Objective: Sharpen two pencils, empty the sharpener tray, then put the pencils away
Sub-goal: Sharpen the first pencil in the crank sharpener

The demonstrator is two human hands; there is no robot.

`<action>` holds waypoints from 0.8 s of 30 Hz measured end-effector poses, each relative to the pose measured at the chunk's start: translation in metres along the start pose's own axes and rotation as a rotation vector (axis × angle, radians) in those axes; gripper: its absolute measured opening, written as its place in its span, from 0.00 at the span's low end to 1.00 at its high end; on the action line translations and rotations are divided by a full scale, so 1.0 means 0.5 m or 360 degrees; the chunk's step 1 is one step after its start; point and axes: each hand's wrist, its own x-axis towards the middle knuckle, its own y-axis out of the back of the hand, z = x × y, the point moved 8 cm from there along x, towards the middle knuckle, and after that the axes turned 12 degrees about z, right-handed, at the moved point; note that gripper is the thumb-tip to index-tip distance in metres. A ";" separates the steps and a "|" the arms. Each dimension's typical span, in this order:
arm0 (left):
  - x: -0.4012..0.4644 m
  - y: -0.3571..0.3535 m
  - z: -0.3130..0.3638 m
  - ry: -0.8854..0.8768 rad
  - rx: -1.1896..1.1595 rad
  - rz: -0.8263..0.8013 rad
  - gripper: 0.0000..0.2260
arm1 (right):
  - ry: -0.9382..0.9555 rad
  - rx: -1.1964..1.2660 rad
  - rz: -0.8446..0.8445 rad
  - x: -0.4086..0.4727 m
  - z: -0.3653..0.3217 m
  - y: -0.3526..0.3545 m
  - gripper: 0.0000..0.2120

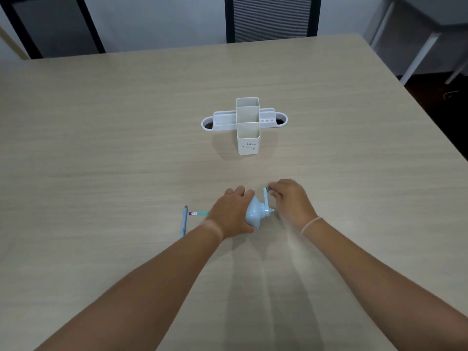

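Head cam: left hand (231, 214) wraps rounded blue plastic sharpener (255, 213), right hand (291, 198) pinches its crank (266, 198).

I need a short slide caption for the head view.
Left hand steadies the blue sharpener while right hand grips its crank.

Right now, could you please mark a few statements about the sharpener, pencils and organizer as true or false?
1. The left hand holds the blue sharpener. True.
2. The right hand rests flat on the table. False: it pinches the crank handle.
3. Both pencils stand in the white organizer. False: the blue pencil lies on the table and the teal pencil points into the sharpener.
4. The organizer stands beyond both hands. True.
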 end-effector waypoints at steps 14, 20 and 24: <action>0.000 0.002 0.000 0.0007 0.0020 -0.0029 0.30 | 0.0011 0.0109 0.0137 -0.007 -0.006 0.022 0.07; -0.001 -0.002 -0.004 0.0004 0.0006 -0.0034 0.29 | 0.0130 -0.0053 -0.0158 -0.129 0.009 -0.033 0.04; 0.001 -0.003 -0.005 -0.0011 0.0008 -0.0028 0.30 | 0.0244 0.0242 0.0103 -0.145 -0.029 0.045 0.08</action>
